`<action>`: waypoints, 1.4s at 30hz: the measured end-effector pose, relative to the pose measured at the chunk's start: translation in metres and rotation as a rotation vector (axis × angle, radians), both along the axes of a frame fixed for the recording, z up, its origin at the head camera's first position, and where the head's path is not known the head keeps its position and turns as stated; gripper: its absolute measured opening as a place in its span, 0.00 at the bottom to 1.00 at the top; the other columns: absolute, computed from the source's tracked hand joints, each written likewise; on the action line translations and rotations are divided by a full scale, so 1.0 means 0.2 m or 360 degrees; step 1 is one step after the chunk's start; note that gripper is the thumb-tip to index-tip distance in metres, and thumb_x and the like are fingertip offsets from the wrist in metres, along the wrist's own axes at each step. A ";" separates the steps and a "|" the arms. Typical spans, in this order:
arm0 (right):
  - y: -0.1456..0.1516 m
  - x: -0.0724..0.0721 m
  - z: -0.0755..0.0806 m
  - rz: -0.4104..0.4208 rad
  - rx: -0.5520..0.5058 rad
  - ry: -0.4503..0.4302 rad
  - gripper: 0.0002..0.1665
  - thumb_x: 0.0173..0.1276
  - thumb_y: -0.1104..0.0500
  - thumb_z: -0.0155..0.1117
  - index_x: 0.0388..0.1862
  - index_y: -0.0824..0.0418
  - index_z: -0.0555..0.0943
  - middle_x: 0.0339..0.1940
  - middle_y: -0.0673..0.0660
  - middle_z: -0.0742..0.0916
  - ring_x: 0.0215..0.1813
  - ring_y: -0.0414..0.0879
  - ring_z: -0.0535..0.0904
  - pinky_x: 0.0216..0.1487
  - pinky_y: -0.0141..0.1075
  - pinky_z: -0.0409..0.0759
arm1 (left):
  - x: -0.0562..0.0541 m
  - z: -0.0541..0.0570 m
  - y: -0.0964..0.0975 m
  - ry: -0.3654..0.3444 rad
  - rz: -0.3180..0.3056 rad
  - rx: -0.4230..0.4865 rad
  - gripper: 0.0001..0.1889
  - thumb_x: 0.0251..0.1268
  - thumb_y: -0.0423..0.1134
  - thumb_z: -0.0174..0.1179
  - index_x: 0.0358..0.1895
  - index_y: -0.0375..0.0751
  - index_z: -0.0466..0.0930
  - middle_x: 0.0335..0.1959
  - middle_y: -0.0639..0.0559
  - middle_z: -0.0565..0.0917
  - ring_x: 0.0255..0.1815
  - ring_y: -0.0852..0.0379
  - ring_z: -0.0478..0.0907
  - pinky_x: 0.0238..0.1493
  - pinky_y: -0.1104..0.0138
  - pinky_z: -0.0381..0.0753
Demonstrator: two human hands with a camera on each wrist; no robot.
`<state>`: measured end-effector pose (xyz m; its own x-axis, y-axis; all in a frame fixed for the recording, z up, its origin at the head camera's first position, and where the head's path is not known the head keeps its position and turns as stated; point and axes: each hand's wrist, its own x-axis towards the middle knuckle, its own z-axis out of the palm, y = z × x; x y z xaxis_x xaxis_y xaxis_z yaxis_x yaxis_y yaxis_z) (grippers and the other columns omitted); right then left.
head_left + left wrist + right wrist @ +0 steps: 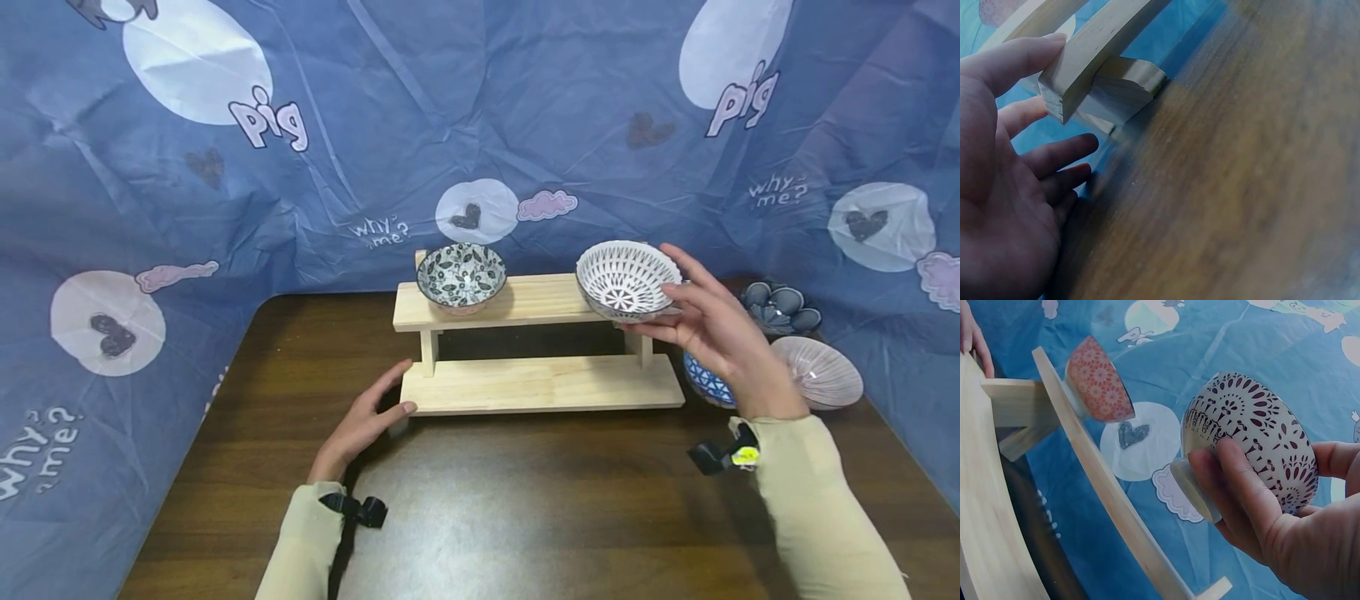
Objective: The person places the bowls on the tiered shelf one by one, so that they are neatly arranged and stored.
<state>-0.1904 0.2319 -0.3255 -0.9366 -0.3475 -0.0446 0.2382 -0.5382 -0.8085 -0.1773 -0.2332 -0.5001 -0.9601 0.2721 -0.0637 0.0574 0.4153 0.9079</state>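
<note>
A two-tier wooden display stand (540, 386) stands on the table. My left hand (365, 423) holds the left end of its lower board, thumb at the front corner and forefinger at the back one; the other fingers are off the wood in the left wrist view. My right hand (708, 325) grips a white bowl with a dark pattern (628, 279), fingers under it near the foot. In the right wrist view this bowl (1250, 437) hangs tilted, apart from the upper board. A bowl with dark leaves inside (462, 277) and a red flowered outside (1099, 381) sits on the upper board's left.
At the right, beside the stand, are a striped pale bowl (821, 373), a blue patterned bowl (707, 382) partly behind my right hand, and a dark blue petal-patterned bowl (780, 310). A blue printed cloth (465, 100) hangs around the brown wooden table (525, 508).
</note>
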 end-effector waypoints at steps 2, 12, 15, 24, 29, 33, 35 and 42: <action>-0.02 -0.01 0.00 0.0010 -0.0001 0.0000 0.42 0.79 0.69 0.43 0.83 0.42 0.46 0.83 0.62 0.33 0.54 0.54 0.87 0.49 0.49 0.87 | 0.00 0.00 0.00 -0.0002 -0.0001 0.0006 0.37 0.70 0.46 0.61 0.79 0.50 0.58 0.81 0.43 0.58 0.82 0.39 0.52 0.78 0.34 0.44; -0.11 -0.05 0.01 0.0000 0.0077 0.0017 0.41 0.79 0.68 0.43 0.83 0.43 0.46 0.83 0.65 0.38 0.51 0.54 0.88 0.48 0.47 0.88 | -0.01 0.00 0.00 -0.0028 0.0004 0.0017 0.37 0.69 0.47 0.62 0.79 0.51 0.58 0.81 0.43 0.59 0.82 0.40 0.52 0.78 0.35 0.43; -0.14 -0.07 0.01 -0.0008 0.0095 0.0007 0.41 0.79 0.68 0.43 0.83 0.43 0.47 0.83 0.66 0.40 0.51 0.53 0.88 0.48 0.46 0.88 | 0.00 0.00 0.00 -0.0026 0.0006 0.0018 0.37 0.69 0.47 0.62 0.79 0.51 0.58 0.81 0.44 0.59 0.82 0.40 0.52 0.78 0.35 0.43; -0.22 -0.11 0.00 -0.0037 0.0145 -0.0020 0.40 0.79 0.68 0.43 0.83 0.41 0.49 0.84 0.64 0.42 0.51 0.52 0.87 0.49 0.46 0.87 | 0.00 -0.01 0.00 -0.0023 0.0010 0.0014 0.37 0.69 0.47 0.62 0.79 0.53 0.58 0.81 0.44 0.60 0.82 0.40 0.53 0.78 0.34 0.43; -0.25 -0.14 -0.01 -0.0040 0.0147 -0.0036 0.40 0.79 0.68 0.42 0.82 0.42 0.50 0.84 0.64 0.44 0.51 0.52 0.87 0.49 0.46 0.87 | 0.00 0.00 0.00 -0.0019 0.0012 0.0018 0.37 0.69 0.47 0.62 0.79 0.53 0.58 0.81 0.44 0.60 0.82 0.40 0.52 0.78 0.34 0.43; -0.26 -0.16 -0.02 -0.0050 0.0193 -0.0048 0.39 0.79 0.68 0.40 0.82 0.41 0.50 0.83 0.64 0.45 0.50 0.51 0.86 0.48 0.45 0.88 | 0.00 0.00 0.01 -0.0015 0.0011 0.0012 0.37 0.69 0.47 0.61 0.79 0.52 0.58 0.81 0.44 0.59 0.82 0.40 0.52 0.78 0.34 0.43; -0.27 -0.17 -0.03 -0.0052 0.0216 -0.0056 0.39 0.79 0.68 0.39 0.82 0.41 0.50 0.83 0.64 0.46 0.50 0.51 0.86 0.47 0.45 0.88 | 0.00 0.00 0.01 -0.0013 0.0006 0.0010 0.37 0.70 0.47 0.61 0.79 0.52 0.58 0.81 0.44 0.59 0.82 0.40 0.52 0.78 0.34 0.43; -0.31 -0.21 -0.06 -0.0052 0.0260 -0.0077 0.40 0.79 0.67 0.40 0.82 0.40 0.50 0.83 0.64 0.47 0.53 0.53 0.82 0.47 0.44 0.88 | 0.00 0.00 0.01 -0.0017 0.0001 0.0006 0.37 0.70 0.47 0.61 0.79 0.52 0.57 0.81 0.44 0.59 0.82 0.40 0.52 0.78 0.34 0.42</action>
<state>-0.2316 0.1708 -0.3366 -0.9427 -0.3014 -0.1430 0.2633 -0.4088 -0.8738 -0.1771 -0.2320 -0.4994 -0.9596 0.2717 -0.0726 0.0477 0.4117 0.9101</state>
